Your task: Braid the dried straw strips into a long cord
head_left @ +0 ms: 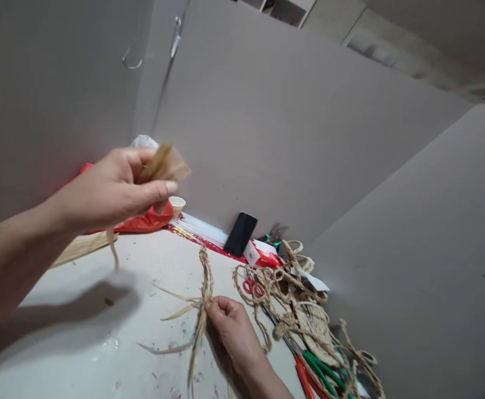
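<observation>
Strips of pale, dry plant fibre (82,249) lie toward the left of the white, speckled tabletop (72,368), partly behind the raised left hand (113,191). That hand's grip is closed over a folded tan piece of thin fibre (165,160), blurred, its far end sticking out past the thumb. A narrow pale tail (112,249) hangs beneath the hand; whether it belongs to the same piece is unclear. Holding it well above the surface would let it clear the strands below.

Behind the hand sits a crumpled red plastic bag (146,221), its contents hidden, and just beside it a small white paper cup (177,204), too small to tell what it holds.

Near the middle lies a brown braided fibre cord (204,280), narrow end pointing away, with loose strands (200,346) fanning out at the near end. The right hand (238,335) has a narrow grip, thumb and forefinger pinching the cord where the strands part, presumably to stop the braid from loosening.

Beyond it are a black rectangular phone (241,234) and a red-and-white box (265,256), contents not visible. Farther right, scissors with red ring handles (253,287) lie among a heap of coiled braided cords (311,318), perhaps kept aside for working room.
</observation>
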The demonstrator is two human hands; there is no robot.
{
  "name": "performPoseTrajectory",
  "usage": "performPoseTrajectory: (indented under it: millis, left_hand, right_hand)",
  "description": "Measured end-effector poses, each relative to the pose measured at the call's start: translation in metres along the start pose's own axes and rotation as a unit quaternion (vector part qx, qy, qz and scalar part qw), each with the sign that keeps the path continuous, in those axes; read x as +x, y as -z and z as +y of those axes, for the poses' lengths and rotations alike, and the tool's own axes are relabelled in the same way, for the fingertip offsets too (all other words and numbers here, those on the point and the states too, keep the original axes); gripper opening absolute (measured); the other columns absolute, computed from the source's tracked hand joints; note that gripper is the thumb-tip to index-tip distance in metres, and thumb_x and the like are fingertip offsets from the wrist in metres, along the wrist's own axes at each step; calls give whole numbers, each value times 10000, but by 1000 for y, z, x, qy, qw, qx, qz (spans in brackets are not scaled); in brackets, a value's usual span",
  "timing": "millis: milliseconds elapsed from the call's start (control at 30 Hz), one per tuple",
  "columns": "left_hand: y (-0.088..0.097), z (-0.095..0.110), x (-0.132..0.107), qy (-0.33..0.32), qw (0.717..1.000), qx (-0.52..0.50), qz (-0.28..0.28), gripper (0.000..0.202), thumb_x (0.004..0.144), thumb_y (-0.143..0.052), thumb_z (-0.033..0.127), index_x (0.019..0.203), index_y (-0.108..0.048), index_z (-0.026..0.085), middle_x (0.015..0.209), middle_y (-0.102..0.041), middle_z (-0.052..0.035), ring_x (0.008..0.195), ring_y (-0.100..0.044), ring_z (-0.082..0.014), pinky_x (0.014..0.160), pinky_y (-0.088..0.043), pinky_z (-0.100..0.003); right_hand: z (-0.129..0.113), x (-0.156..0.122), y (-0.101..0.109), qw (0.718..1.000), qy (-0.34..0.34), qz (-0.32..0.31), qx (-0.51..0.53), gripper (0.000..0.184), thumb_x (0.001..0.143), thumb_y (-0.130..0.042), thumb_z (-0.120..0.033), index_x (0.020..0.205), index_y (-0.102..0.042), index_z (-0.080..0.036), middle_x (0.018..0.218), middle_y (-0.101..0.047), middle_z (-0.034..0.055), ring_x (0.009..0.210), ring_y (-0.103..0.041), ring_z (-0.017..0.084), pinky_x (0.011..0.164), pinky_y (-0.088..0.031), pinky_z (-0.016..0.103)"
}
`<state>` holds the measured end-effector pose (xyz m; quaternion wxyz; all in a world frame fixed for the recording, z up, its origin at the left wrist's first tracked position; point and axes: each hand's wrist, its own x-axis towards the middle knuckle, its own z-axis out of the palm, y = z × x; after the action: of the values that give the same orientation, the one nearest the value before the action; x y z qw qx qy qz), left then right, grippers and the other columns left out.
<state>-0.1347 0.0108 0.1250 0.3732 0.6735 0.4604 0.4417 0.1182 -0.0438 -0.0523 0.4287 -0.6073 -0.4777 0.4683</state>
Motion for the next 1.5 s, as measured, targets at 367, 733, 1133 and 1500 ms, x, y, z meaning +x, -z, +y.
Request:
performPoseTrajectory:
  millis: [367, 733, 1133, 1500]
  left_hand:
    - [-109, -83, -15, -12, 966, 138, -219, 220, 689, -557, 352, 565, -594, 174, 504, -529, -1, 492, -447, -119, 485, -277, -221]
    - [-145, -110, -28, 249, 913, -231, -226, 286, 575, -686, 357, 696, -514, 164, 446, -493, 53, 424, -452, -84, 456, -394, -217]
    - [-134, -103, -22, 103, 968, -147, -173, 88, 685, -526, 239, 693, -479, 166, 587, -434, 62, 538, -381, -77, 544, -322, -209]
    - [-140, -110, -32, 68, 960, -66, -263, 86, 761, -465, 267, 748, -438, 186, 655, -427, 52, 634, -387, -109, 598, -321, -222]
  right_hand:
    - [-1, 0, 1, 983, -47, -102, 146, 378, 724, -687, -429, 602, -434, -176, 426, -277, -115, 369, -141, 28, 359, -93, 201]
    - [-7, -5, 0, 981, -41, -142, 127, 366, 742, -664, -457, 632, -507, -146, 419, -300, -106, 369, -163, 30, 362, -98, 208]
    - [-11, -6, 5, 961, -80, -174, 200, 280, 746, -670, -390, 717, -570, -130, 421, -304, -111, 358, -154, 23, 354, -109, 186]
    - [-15, -6, 9, 941, -116, -221, 230, 290, 756, -667, -377, 679, -492, -159, 438, -289, -114, 363, -133, 13, 360, -83, 165]
